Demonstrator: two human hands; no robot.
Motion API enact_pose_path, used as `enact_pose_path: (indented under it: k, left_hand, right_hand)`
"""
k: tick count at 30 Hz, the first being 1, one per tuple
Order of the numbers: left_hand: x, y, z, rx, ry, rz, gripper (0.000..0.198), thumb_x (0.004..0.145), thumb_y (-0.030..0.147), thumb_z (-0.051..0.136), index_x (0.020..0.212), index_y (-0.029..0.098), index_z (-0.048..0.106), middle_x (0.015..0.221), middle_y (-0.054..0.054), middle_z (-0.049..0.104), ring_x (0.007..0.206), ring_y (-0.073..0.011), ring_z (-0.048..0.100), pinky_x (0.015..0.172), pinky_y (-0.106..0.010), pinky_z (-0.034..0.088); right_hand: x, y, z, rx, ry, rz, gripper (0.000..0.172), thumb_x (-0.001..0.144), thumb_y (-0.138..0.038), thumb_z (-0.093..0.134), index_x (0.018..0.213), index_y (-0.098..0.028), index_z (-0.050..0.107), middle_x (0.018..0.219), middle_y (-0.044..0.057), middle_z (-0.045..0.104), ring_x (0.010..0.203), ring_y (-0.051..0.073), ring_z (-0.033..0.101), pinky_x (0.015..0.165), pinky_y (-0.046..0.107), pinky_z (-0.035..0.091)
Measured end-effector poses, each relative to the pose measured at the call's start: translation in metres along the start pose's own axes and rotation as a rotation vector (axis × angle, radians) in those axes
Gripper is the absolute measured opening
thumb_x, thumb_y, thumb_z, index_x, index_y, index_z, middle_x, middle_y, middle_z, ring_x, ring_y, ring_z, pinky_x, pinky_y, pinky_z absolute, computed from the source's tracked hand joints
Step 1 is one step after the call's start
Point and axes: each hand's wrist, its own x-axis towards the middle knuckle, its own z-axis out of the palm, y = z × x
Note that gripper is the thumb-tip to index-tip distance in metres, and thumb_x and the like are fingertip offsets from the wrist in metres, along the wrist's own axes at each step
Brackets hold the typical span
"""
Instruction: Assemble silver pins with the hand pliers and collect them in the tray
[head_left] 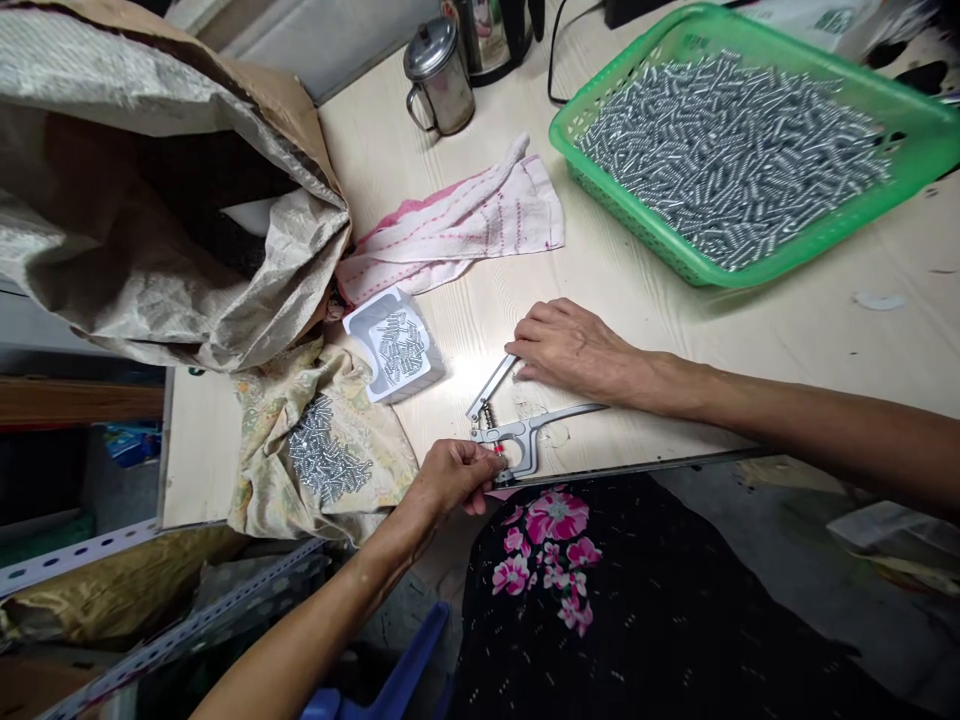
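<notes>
A small grey metal hand press [526,440] with a spring-wound plunger lies at the table's front edge. My right hand [566,350] is closed round the end of its raised lever [491,385]. At the press's near end, my left hand [459,472] pinches beside a red part [499,450]; whatever sits between those fingertips is too small to make out. Left of the press stands a grey-white plastic box [431,375] holding small metal springs [401,345]. Further left, a heap of similar small metal pieces [326,450] rests on a yellowish patterned cloth [382,440].
A green plastic basket [637,225] full of small metal springs stands at the back right. Behind the box lie a pink-and-white towel [465,220] and a lidded metal mug [442,85]. A large open paper sack [300,260] fills the left. A blue plastic piece [409,660] shows below.
</notes>
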Motion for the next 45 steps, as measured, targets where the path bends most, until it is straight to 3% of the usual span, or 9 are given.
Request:
enact_pose_path:
  k: [4, 7, 16, 21, 24, 30, 34, 37, 45]
  left_hand:
    - [0.001, 0.001, -0.001, 0.025, -0.008, -0.010, 0.025, 0.088, 0.025, 0.064, 0.066, 0.014, 0.058, 0.049, 0.007, 0.054, 0.033, -0.0054, 0.048, 0.036, -0.017, 0.035]
    - [-0.001, 0.002, 0.001, 0.014, -0.001, -0.004, 0.023, 0.088, 0.024, 0.064, 0.068, 0.014, 0.060, 0.049, 0.007, 0.055, 0.033, -0.0054, 0.048, 0.035, -0.017, 0.035]
    - [-0.001, -0.002, 0.002, -0.012, 0.007, 0.012, 0.024, 0.084, 0.029, 0.070, 0.068, 0.014, 0.060, 0.049, 0.007, 0.054, 0.033, -0.0054, 0.047, 0.036, -0.017, 0.036]
    - [0.003, -0.002, 0.002, 0.004, 0.017, 0.030, 0.023, 0.083, 0.032, 0.071, 0.070, 0.014, 0.062, 0.050, 0.007, 0.054, 0.034, -0.0061, 0.047, 0.038, -0.018, 0.036]
    - [0.001, -0.004, 0.002, 0.078, 0.020, 0.029, 0.024, 0.087, 0.032, 0.066, 0.070, 0.015, 0.062, 0.052, 0.006, 0.054, 0.035, -0.0068, 0.047, 0.041, -0.020, 0.038]
    - [-0.023, -0.005, 0.017, 0.718, 0.559, 0.593, 0.027, 0.091, 0.041, 0.064, 0.103, 0.017, 0.069, 0.095, -0.008, 0.068, 0.085, -0.0212, 0.066, 0.074, -0.032, 0.055]
    - [-0.024, 0.016, 0.027, 1.066, 0.668, 0.941, 0.073, 0.084, 0.044, 0.073, 0.141, 0.009, 0.043, 0.134, -0.021, 0.055, 0.125, -0.0346, 0.051, 0.103, -0.049, 0.047]
    - [-0.020, 0.041, 0.024, 1.148, 0.667, 1.004, 0.077, 0.087, 0.035, 0.068, 0.147, 0.008, 0.029, 0.136, -0.021, 0.053, 0.126, -0.0342, 0.049, 0.108, -0.053, 0.041]
    - [-0.027, 0.102, -0.033, 1.221, 0.892, 0.941, 0.051, 0.083, 0.022, 0.067, 0.130, 0.012, 0.048, 0.117, -0.014, 0.065, 0.107, -0.0281, 0.060, 0.092, -0.038, 0.048]
  right_hand:
    - [-0.019, -0.001, -0.015, 0.086, -0.053, -0.104, 0.081, 0.079, -0.072, 0.063, 0.131, -0.012, 0.052, 0.120, 0.016, 0.062, 0.111, 0.032, 0.050, 0.099, 0.051, 0.034]
    - [-0.031, 0.000, -0.018, 0.112, -0.064, -0.126, 0.092, 0.075, -0.070, 0.069, 0.143, -0.014, 0.041, 0.130, 0.018, 0.057, 0.121, 0.035, 0.048, 0.105, 0.058, 0.031]
    - [-0.041, -0.008, -0.016, 0.140, -0.067, -0.108, 0.073, 0.086, -0.042, 0.068, 0.144, -0.012, 0.037, 0.116, 0.013, 0.062, 0.108, 0.030, 0.051, 0.103, 0.050, 0.035]
    - [-0.046, -0.021, -0.019, 0.106, -0.100, 0.078, 0.085, 0.074, -0.046, 0.078, 0.139, -0.004, 0.041, 0.122, 0.020, 0.057, 0.109, 0.034, 0.048, 0.095, 0.046, 0.039]
    - [-0.049, -0.026, -0.019, 0.079, -0.135, 0.117, 0.069, 0.075, -0.047, 0.077, 0.124, -0.005, 0.053, 0.112, 0.019, 0.058, 0.101, 0.033, 0.049, 0.085, 0.043, 0.042]
    - [-0.065, -0.027, -0.015, 0.234, -0.019, 0.081, 0.039, 0.089, -0.039, 0.063, 0.113, -0.009, 0.057, 0.105, 0.015, 0.056, 0.095, 0.028, 0.048, 0.079, 0.039, 0.044]
    - [-0.062, -0.034, -0.035, 0.266, 0.090, 0.053, 0.033, 0.092, -0.030, 0.058, 0.116, -0.007, 0.057, 0.107, 0.015, 0.057, 0.098, 0.028, 0.048, 0.081, 0.038, 0.045]
    - [-0.048, -0.038, -0.055, 0.141, 0.181, 0.020, 0.032, 0.094, -0.026, 0.053, 0.118, -0.005, 0.057, 0.106, 0.017, 0.059, 0.098, 0.029, 0.049, 0.081, 0.040, 0.045]
    - [0.032, -0.028, -0.078, -0.204, 0.273, 0.108, 0.029, 0.096, -0.014, 0.045, 0.116, -0.002, 0.061, 0.101, 0.018, 0.064, 0.093, 0.029, 0.051, 0.082, 0.041, 0.039]
